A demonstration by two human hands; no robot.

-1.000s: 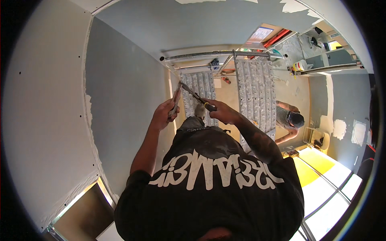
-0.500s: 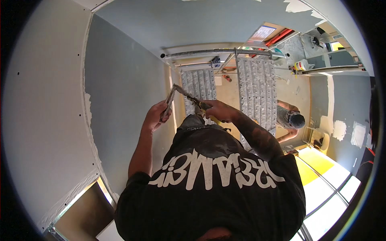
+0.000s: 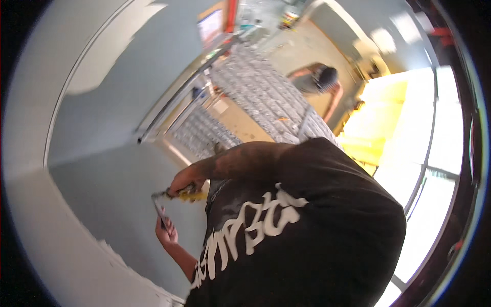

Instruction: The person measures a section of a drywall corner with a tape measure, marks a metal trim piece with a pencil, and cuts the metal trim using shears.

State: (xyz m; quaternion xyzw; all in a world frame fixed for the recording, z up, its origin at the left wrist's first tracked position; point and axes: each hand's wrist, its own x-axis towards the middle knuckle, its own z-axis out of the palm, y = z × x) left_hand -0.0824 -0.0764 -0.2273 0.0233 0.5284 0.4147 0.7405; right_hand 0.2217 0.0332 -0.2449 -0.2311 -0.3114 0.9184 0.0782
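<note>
My left hand (image 3: 166, 233) is closed around a thin, flat metal tool (image 3: 158, 207), seen nearly edge-on, so its exact kind is unclear. Just above it, my right hand (image 3: 185, 183) grips a putty knife with a yellow-and-black handle (image 3: 192, 196). The knife's blade end meets the upper tip of the flat tool, and the two appear to touch. Both hands are in front of the grey-blue wall (image 3: 123, 189), apart from its surface. Motion blur softens the tools' edges.
Metal scaffold planks (image 3: 255, 87) and a rail (image 3: 179, 94) lie beyond my right arm. Lower down, a co-worker in a dark cap (image 3: 326, 78) stands near the planks. Bright windows (image 3: 429, 153) are at right. White compound (image 3: 110, 43) covers part of the upper-left wall.
The view has swung round, with the planks now slanting. My hands have shifted left and lower in the picture, both still holding their tools, whose tips stay together.
</note>
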